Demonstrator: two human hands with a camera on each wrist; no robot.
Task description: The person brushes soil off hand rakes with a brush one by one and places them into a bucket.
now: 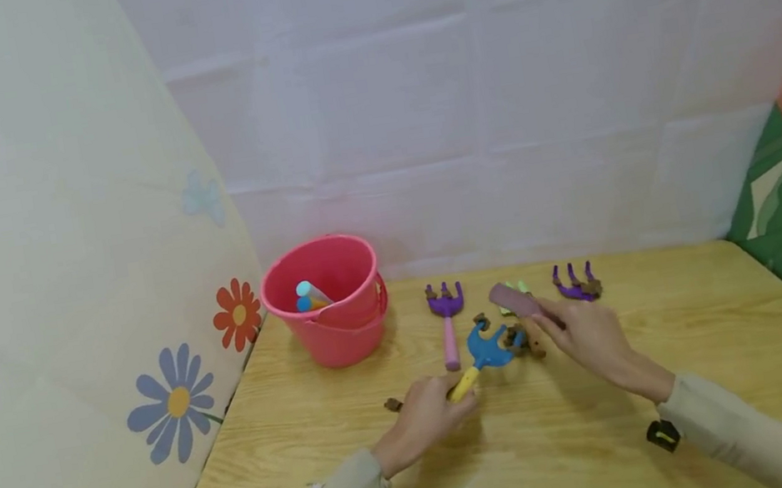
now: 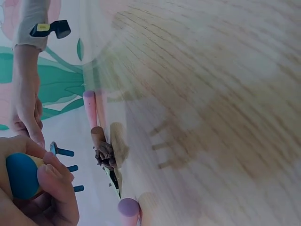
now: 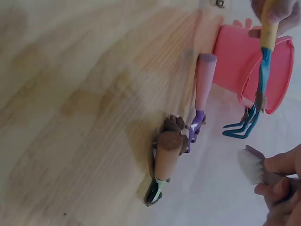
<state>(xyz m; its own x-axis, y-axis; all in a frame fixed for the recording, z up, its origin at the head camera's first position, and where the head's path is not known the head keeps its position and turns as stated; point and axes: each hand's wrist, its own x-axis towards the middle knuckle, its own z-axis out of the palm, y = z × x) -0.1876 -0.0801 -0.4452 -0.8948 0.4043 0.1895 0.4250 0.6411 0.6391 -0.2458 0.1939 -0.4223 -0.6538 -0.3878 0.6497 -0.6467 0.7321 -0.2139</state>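
My left hand (image 1: 428, 416) grips the yellow handle of a small blue garden rake (image 1: 489, 350), held above the table with brown clumps on its prongs. My right hand (image 1: 595, 338) holds a brush (image 1: 513, 300) with a mauve back; its white bristles (image 3: 251, 167) show in the right wrist view. Brush and rake are apart there. Below them lies a green-headed tool with a brown handle (image 3: 167, 155), partly hidden in the head view, beside brown clumps (image 3: 174, 123). A purple rake (image 1: 449, 336) with a pink handle lies left of it.
A pink bucket (image 1: 341, 344) stands at the back left with blue-ended tools (image 1: 304, 301) inside. Another purple rake (image 1: 576, 292) lies at the back right, clumps on its prongs. One brown clump (image 1: 393, 404) lies near my left hand. A white cloth wall (image 1: 490, 94) closes the back.
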